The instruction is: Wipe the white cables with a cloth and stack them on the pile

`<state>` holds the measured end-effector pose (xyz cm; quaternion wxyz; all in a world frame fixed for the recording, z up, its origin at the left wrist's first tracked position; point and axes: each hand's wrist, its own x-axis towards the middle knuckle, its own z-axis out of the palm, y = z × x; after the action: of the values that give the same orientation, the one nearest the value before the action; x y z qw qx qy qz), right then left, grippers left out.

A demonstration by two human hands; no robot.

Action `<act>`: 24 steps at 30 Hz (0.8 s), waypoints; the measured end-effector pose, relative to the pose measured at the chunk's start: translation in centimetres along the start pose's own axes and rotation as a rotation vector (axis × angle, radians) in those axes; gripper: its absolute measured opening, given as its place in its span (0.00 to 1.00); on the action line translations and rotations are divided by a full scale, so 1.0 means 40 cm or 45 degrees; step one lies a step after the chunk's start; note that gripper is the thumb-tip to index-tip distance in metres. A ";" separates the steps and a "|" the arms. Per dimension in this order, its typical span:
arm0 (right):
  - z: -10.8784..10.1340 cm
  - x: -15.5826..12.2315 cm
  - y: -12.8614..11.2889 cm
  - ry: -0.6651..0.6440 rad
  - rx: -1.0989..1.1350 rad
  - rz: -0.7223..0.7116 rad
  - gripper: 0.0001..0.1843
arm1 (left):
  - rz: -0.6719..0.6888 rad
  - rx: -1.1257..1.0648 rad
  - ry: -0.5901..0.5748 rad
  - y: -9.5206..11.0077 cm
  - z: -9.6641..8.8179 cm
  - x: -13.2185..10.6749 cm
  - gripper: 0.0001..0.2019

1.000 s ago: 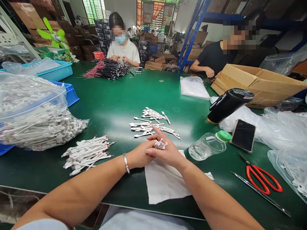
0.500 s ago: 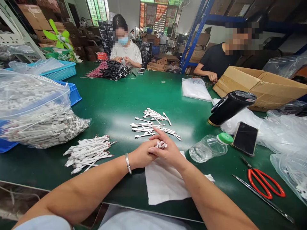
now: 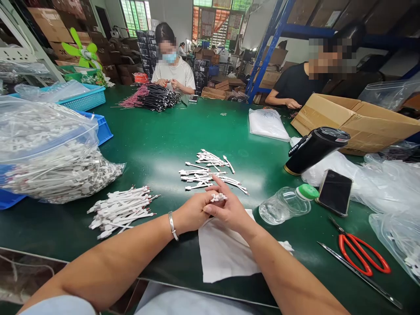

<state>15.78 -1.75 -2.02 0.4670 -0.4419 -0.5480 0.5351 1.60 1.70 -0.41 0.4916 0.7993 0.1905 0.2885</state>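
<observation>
A bundle of white leads [image 3: 218, 197] is held between the two hands just above the near part of the desk [image 3: 147, 151], its connector ends showing. The left hand [image 3: 192, 212] grasps it from 8 o'clock, fingers curled in with barely any gap; their tips are hidden. The right hand [image 3: 234, 212] closes on it from 4 o'clock, thumb bent across against the left hand, index finger stretched out toward 11 o'clock. How hard either hand squeezes, I cannot tell.

From the bundle, loose white leads [image 3: 205, 176] lie near at 11 to 12 o'clock, and a white cloth [image 3: 223, 258] at 6, beneath the right wrist. A pile of white leads [image 3: 121, 210] lies at 9, with a clear bag [image 3: 62, 170] full of similar leads beyond it, between 9 and 10. At 3 o'clock is a green-capped bottle [image 3: 284, 206], then a phone [image 3: 335, 192]; toward 4, red-handled cutters [image 3: 364, 253] lie just beside tweezers [image 3: 359, 274]. A black tumbler [image 3: 316, 151] leans between 2 and 3.
</observation>
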 end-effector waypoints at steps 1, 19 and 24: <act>0.001 -0.003 -0.003 -0.026 0.088 0.041 0.51 | -0.018 0.000 0.067 0.010 -0.004 -0.006 0.11; 0.074 -0.106 -0.002 -0.341 0.736 0.850 0.22 | -0.950 -0.950 0.021 0.019 0.019 -0.051 0.24; 0.074 -0.113 0.023 -0.215 0.818 0.858 0.20 | -0.937 -1.092 0.036 -0.002 0.020 -0.047 0.23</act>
<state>13.64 -6.68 -3.09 0.3342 -0.3833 -0.2169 0.8333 0.68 0.11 -1.29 0.8379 0.4050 0.3290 0.1603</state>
